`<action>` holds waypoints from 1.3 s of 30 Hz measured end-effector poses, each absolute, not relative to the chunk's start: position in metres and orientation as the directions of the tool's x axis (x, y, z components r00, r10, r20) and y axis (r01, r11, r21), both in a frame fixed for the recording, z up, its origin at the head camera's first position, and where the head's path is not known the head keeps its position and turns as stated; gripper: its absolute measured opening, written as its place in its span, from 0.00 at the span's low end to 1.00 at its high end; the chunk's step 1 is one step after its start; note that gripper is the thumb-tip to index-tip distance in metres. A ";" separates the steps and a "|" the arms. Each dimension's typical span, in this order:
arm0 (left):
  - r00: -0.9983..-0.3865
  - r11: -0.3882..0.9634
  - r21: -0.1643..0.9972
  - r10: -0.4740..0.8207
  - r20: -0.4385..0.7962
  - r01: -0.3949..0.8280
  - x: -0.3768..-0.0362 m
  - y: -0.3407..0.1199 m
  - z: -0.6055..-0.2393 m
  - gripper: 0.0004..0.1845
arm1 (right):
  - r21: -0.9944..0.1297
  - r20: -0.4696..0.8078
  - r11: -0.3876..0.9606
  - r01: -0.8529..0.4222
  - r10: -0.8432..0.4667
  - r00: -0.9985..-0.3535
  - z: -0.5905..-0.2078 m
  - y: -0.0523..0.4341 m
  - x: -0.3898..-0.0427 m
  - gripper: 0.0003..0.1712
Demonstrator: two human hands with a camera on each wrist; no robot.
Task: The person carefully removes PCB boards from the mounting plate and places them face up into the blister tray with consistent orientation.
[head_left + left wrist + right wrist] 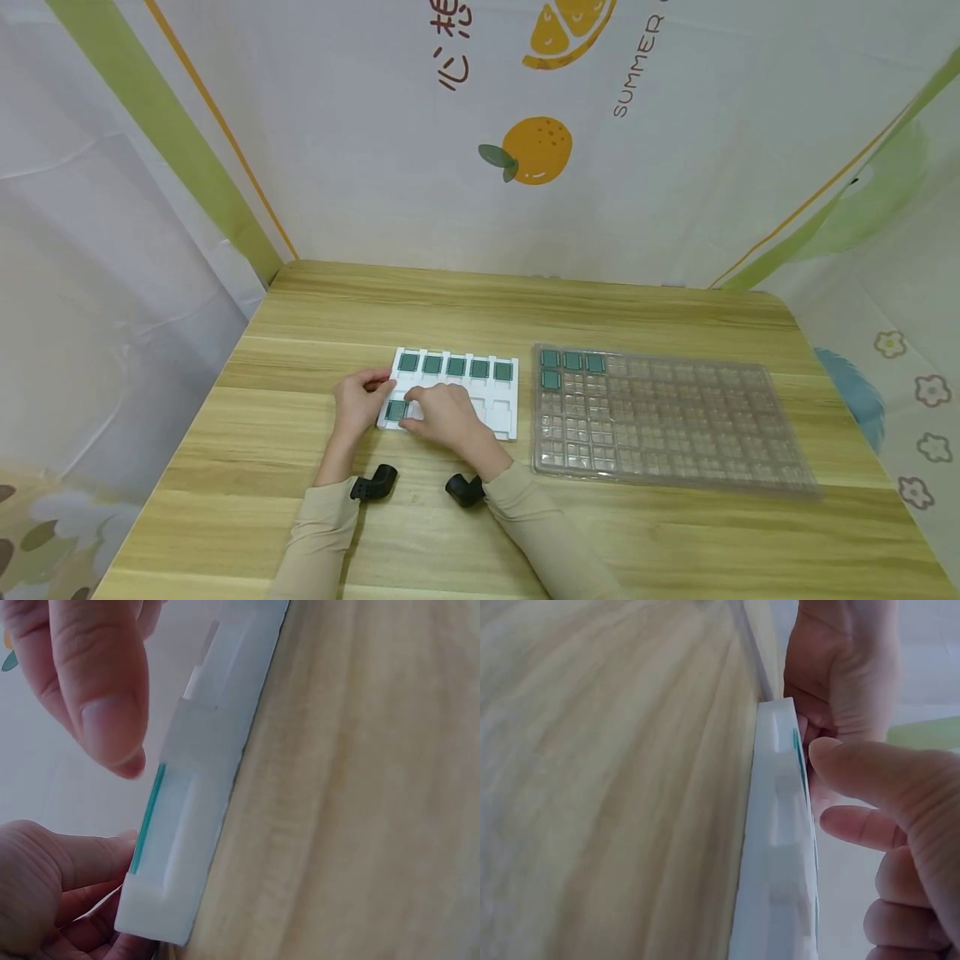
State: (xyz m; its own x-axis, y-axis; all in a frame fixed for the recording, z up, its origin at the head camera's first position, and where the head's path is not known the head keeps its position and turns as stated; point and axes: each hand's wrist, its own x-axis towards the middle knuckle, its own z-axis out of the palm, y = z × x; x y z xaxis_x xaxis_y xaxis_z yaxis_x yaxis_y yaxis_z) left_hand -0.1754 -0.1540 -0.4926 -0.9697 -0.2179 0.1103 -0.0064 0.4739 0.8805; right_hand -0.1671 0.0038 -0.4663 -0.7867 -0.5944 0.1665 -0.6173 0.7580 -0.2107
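A white pocketed tray [497,418] lies on the wooden table, its far row filled with green chips [456,366]. My left hand [362,398] grips the tray's left edge, thumb on top and fingers curled at the side. My right hand [442,417] rests over the near row, its fingertips against the green chip [394,410] in the near-left pocket. In the right wrist view the thumb [855,769] touches the tray [780,862] beside that chip's edge [798,746]. The left wrist view shows the tray [191,825] edge-on with the chip [150,817] in it.
A large clear plastic tray [675,425] with many small pockets lies to the right, holding several green chips [572,361] in its far-left corner. A black wrist camera [375,483] sits on each forearm. A printed cloth backdrop surrounds the table [525,308].
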 end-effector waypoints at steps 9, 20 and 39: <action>-0.970 0.477 0.879 -0.214 0.114 -0.002 -0.175 -0.154 -0.492 0.09 | -0.164 0.138 0.784 -0.599 -0.583 -0.801 -0.467 -0.005 -0.167 0.19; -0.972 0.466 0.885 -0.214 0.101 -0.011 -0.175 -0.155 -0.491 0.09 | -0.173 0.107 0.811 -0.559 -0.549 -0.829 -0.465 -0.014 -0.167 0.13; -0.971 0.455 0.890 -0.218 0.093 -0.017 -0.175 -0.155 -0.492 0.09 | -0.197 0.115 0.809 -0.554 -0.542 -0.832 -0.461 -0.013 -0.166 0.14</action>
